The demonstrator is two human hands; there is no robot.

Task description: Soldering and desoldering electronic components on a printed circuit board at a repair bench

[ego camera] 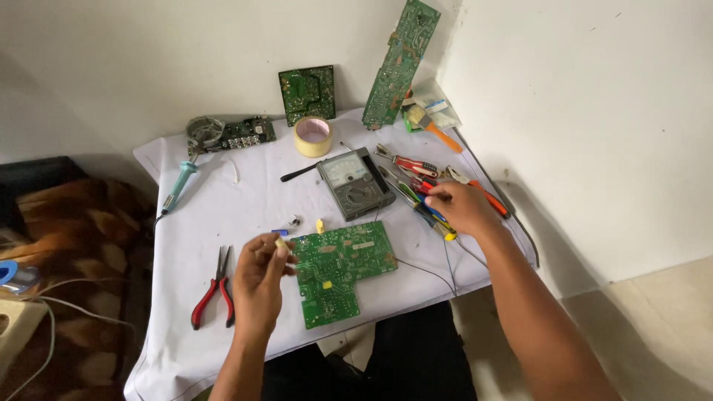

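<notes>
At lower centre, the left hand (pixel 260 276) pinches a small pale component (pixel 281 243) just above the corner of a green circuit board (pixel 340 269) on the white table (pixel 223 200), while the right hand (pixel 462 207) closes on screwdrivers (pixel 425 194) at right, apparently choosing one.

1. Left hand (pixel 261 276) pinched a small pale component (pixel 281 243) beside the green circuit board (pixel 340 269).
2. Right hand (pixel 462 208) rested on the screwdrivers (pixel 425 194), near the multimeter (pixel 355 182).
3. Red pliers (pixel 215 288) lay left.
</notes>
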